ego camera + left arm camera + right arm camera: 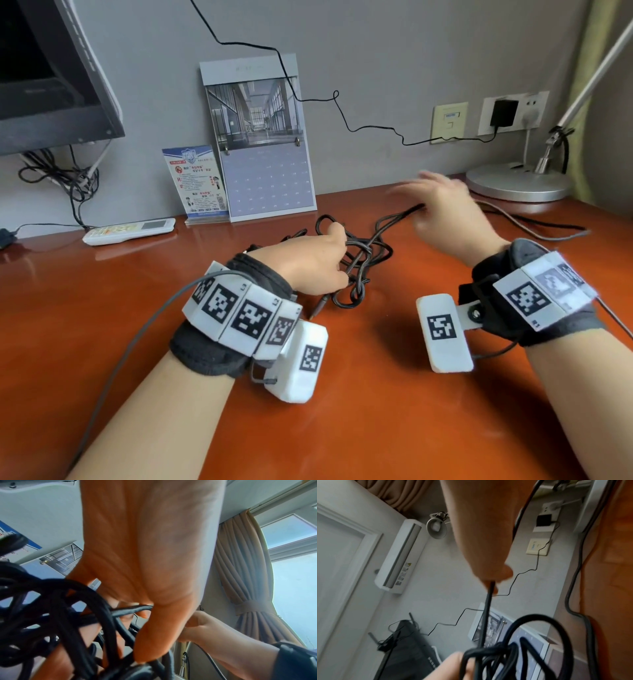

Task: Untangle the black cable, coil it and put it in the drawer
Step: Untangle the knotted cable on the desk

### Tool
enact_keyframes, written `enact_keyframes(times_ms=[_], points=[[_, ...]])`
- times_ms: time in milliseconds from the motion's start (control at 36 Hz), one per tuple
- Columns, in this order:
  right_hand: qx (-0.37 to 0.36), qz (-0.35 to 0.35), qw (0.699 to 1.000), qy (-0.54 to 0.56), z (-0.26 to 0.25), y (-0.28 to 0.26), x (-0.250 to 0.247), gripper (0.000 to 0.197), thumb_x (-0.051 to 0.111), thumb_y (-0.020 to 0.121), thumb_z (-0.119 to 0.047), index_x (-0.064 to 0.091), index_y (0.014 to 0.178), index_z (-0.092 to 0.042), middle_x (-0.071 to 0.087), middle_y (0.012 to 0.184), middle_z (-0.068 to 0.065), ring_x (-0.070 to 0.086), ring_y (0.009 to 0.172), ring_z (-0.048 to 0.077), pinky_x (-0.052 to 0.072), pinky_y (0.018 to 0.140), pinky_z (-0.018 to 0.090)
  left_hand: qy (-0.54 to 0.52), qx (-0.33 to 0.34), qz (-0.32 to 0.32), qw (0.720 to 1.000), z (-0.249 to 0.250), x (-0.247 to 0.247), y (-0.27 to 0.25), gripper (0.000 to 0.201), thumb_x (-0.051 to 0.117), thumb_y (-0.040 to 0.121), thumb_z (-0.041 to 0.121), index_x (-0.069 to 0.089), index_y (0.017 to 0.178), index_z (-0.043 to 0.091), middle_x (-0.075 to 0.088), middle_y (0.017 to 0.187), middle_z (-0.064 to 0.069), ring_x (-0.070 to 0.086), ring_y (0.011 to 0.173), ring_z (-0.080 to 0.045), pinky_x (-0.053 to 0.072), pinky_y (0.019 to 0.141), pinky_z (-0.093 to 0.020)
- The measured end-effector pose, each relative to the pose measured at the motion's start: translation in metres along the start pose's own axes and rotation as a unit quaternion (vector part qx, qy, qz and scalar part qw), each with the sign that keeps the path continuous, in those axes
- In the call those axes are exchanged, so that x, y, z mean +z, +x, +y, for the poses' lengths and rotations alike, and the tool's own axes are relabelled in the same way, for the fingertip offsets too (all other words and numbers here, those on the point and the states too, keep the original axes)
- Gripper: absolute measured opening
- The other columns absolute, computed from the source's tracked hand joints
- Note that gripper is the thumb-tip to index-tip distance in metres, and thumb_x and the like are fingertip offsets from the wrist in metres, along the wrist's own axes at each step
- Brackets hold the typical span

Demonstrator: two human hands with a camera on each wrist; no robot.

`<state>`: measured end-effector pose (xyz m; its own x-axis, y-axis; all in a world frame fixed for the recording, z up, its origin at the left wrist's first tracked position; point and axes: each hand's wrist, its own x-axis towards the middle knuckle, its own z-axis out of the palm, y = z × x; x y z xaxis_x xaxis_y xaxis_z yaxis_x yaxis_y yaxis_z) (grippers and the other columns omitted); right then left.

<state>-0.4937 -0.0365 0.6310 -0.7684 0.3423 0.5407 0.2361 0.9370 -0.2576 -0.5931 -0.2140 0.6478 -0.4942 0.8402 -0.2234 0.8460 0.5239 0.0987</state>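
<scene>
I am at the untangling, and by my reckoning not far into it. My left hand (308,263) has its grip closed around the knotted bundle of the black cable (359,263), fingers curled through the loops. My right hand (445,212) pinches a single strand between thumb and fingertips and draws it out taut from the knot toward the right end of the desk (376,428); the wrist view shows that strand running straight from my fingertips down to the tangle. The hand is blurred in the head view.

The bundle sits above the middle of the desk, nearer the back edge than the front. One metal plug end (318,306) pokes out just below my left hand. Most of the cable is a mass of crossed loops, so I judge the untangling mostly undone. No coil is formed yet, and I see no drawer in any view.

The desk is glossy reddish-brown wood against a grey wall. Along its back edge stand a calendar (263,144) and a blue leaflet (197,183), with a white remote (130,231) lying to their left. A lamp base (517,183) sits at the back right corner, and a grey cord trails from that side. A dark monitor (51,75) hangs at the upper left; a charger (503,113) is plugged into a wall socket, and its thin wire runs across the wall. Curtains and a window show to the right.
</scene>
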Motion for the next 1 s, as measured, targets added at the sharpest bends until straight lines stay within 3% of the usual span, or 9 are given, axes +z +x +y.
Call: enact_keyframes(times_ms=[56, 139, 194, 389, 528, 667, 750, 833, 1000], points=[[-0.068, -0.068, 0.994, 0.047, -0.015, -0.002, -0.001, 0.05, 0.046, 0.077, -0.001, 0.064, 0.117, -0.025, 0.06, 0.125, -0.01, 0.037, 0.134, 0.015, 0.015, 0.113, 0.046, -0.001, -0.002, -0.001, 1.0, 0.0, 0.0, 0.001, 0.039, 0.045, 0.095, 0.028, 0.022, 0.122, 0.013, 0.066, 0.111, -0.017, 0.059, 0.079, -0.024, 0.041, 0.066, -0.036], [-0.102, -0.092, 0.982, 0.132, -0.027, -0.006, -0.001, 0.03, 0.058, 0.08, -0.004, 0.072, 0.095, -0.025, 0.066, 0.095, -0.016, 0.058, 0.1, 0.004, 0.039, 0.1, 0.025, -0.007, -0.008, -0.007, 1.0, 0.0, 0.0, 0.0, 0.036, 0.046, 0.094, 0.029, 0.02, 0.118, 0.021, 0.067, 0.111, -0.014, 0.063, 0.085, -0.028, 0.044, 0.068, -0.037], [-0.101, -0.113, 0.973, 0.175, -0.028, -0.007, -0.001, 0.019, 0.063, 0.082, -0.008, 0.072, 0.084, -0.024, 0.07, 0.086, -0.011, 0.063, 0.084, 0.004, 0.047, 0.086, 0.022, -0.013, -0.008, -0.014, 1.0, -0.001, 0.0, 0.0, 0.034, 0.048, 0.094, 0.029, 0.017, 0.109, 0.027, 0.066, 0.112, -0.012, 0.059, 0.079, -0.025, 0.045, 0.068, -0.038], [-0.071, -0.175, 0.965, 0.182, -0.028, -0.005, 0.004, 0.015, 0.058, 0.09, -0.009, 0.065, 0.086, -0.022, 0.064, 0.084, -0.009, 0.058, 0.081, 0.008, 0.039, 0.071, 0.004, -0.038, -0.01, -0.018, 0.999, 0.003, -0.003, -0.003, 0.045, 0.053, 0.087, 0.026, 0.022, 0.119, 0.028, 0.064, 0.113, -0.014, 0.055, 0.075, -0.022, 0.044, 0.064, -0.036], [-0.024, -0.185, 0.961, 0.202, -0.032, -0.005, 0.012, 0.026, 0.042, 0.097, -0.008, 0.052, 0.08, -0.026, 0.054, 0.074, 0.0, 0.042, 0.063, 0.012, 0.034, 0.056, 0.018, -0.103, -0.015, -0.006, 0.995, 0.003, -0.007, -0.008, 0.035, 0.048, 0.082, 0.01, 0.029, 0.107, 0.025, 0.052, 0.088, -0.01, 0.044, 0.07, -0.021, 0.034, 0.061, -0.035], [0.019, -0.145, 0.962, 0.232, -0.032, -0.003, 0.014, 0.027, 0.036, 0.099, -0.008, 0.053, 0.082, -0.022, 0.05, 0.074, 0.007, 0.039, 0.062, 0.017, 0.03, 0.052, 0.024, -0.091, 0.024, 0.006, 0.996, 0.004, -0.013, -0.011, 0.044, 0.043, 0.085, -0.001, 0.031, 0.119, 0.023, 0.054, 0.084, -0.009, 0.041, 0.06, -0.017, 0.031, 0.052, -0.029], [0.033, -0.132, 0.964, 0.229, -0.035, -0.003, 0.014, 0.024, 0.035, 0.1, -0.008, 0.053, 0.085, -0.017, 0.047, 0.067, 0.001, 0.037, 0.057, 0.016, 0.027, 0.046, 0.018, -0.121, 0.048, -0.014, 0.991, 0.001, -0.015, -0.015, 0.05, 0.051, 0.085, 0.0, 0.03, 0.119, 0.029, 0.065, 0.105, -0.013, 0.057, 0.079, -0.036, 0.045, 0.066, -0.042], [0.033, -0.145, 0.964, 0.219, -0.038, -0.004, 0.014, 0.022, 0.033, 0.1, -0.008, 0.052, 0.091, -0.012, 0.042, 0.062, -0.007, 0.034, 0.05, 0.008, 0.031, 0.043, 0.012, -0.152, 0.055, -0.006, 0.987, -0.003, -0.013, -0.017, 0.046, 0.061, 0.084, 0.003, 0.037, 0.114, 0.03, 0.071, 0.101, -0.002, 0.065, 0.092, -0.03, 0.051, 0.083, -0.045], [0.002, -0.177, 0.955, 0.237, -0.046, -0.01, 0.015, 0.019, 0.035, 0.1, -0.008, 0.05, 0.089, -0.01, 0.041, 0.064, -0.009, 0.037, 0.051, 0.003, 0.033, 0.051, 0.01, -0.133, 0.053, 0.011, 0.99, -0.005, -0.009, -0.01, 0.037, 0.063, 0.083, 0.002, 0.04, 0.1, 0.026, 0.071, 0.093, -0.008, 0.056, 0.062, -0.014, 0.048, 0.057, -0.029]])
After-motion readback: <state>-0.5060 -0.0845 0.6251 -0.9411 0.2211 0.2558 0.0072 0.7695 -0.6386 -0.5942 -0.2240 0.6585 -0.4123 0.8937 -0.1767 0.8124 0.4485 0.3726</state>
